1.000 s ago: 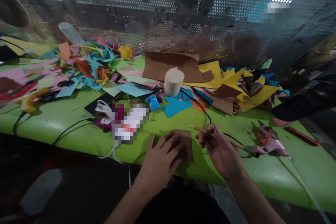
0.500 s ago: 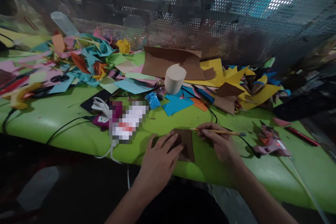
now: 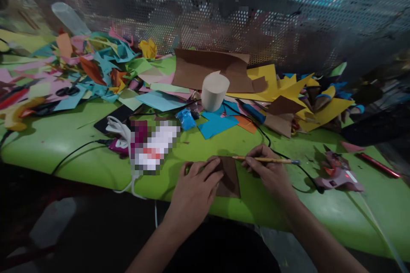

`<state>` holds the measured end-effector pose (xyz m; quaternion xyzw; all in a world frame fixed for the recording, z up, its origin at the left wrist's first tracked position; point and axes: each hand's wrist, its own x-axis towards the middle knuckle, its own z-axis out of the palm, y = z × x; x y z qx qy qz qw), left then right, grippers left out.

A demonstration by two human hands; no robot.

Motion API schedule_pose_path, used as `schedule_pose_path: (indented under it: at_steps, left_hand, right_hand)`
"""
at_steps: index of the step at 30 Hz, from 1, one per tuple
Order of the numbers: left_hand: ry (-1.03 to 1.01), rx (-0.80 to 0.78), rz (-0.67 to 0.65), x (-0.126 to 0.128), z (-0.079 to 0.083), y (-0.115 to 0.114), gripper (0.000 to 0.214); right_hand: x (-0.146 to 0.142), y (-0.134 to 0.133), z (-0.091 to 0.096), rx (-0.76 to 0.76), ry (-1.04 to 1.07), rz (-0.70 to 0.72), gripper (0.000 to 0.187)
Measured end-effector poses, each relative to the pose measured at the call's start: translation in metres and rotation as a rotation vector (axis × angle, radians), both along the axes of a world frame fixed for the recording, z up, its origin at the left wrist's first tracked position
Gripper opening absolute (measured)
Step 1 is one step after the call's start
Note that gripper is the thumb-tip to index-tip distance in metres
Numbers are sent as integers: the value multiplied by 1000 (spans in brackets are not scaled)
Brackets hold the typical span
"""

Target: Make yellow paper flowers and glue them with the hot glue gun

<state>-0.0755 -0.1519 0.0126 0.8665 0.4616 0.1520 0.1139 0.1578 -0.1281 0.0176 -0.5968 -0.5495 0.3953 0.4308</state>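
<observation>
A small piece of brown paper (image 3: 229, 179) lies near the front edge of the green table. My left hand (image 3: 198, 183) rests on its left part, fingers spread and pressing it flat. Between the thumb and fingers of my right hand (image 3: 264, 164) is a pencil (image 3: 272, 160), held almost level. Its tip points left and is at the paper's upper right corner; whether it touches, I cannot tell. Behind the hands stands a white paper roll (image 3: 214, 94), near blue paper pieces (image 3: 216, 125).
A pink glue gun (image 3: 341, 177) lies to the right, beside a red pen (image 3: 381, 165). At left are a purple power strip (image 3: 121, 146) with cables and a blurred-out white object (image 3: 156, 145). Coloured paper scraps (image 3: 105, 64) and a large brown sheet (image 3: 208, 68) line the back.
My head view has shifted slightly. The pencil's tip has moved a little left relative to the paper's corner, while my left hand stays on the paper.
</observation>
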Motion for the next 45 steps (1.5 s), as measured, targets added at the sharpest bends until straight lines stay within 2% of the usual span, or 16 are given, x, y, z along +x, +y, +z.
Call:
schedule_pose_path:
  at_steps: [7,17,29,45]
  left_hand:
    - [11,15,9,0,-1,-1,29]
    - [2,17,8,0,-1,-1,28]
    - [-9,19,13,1,-1,-2,26]
    - [18,4,2,0,5,-1,29]
  right_hand:
    - [0,0,-1,15,-11,27,20]
    - [1,-4,2,-47,62,31,20]
    - [-1,-17,9,-139,45,72,16]
    - [-1,-38,14,-250,134,178,17]
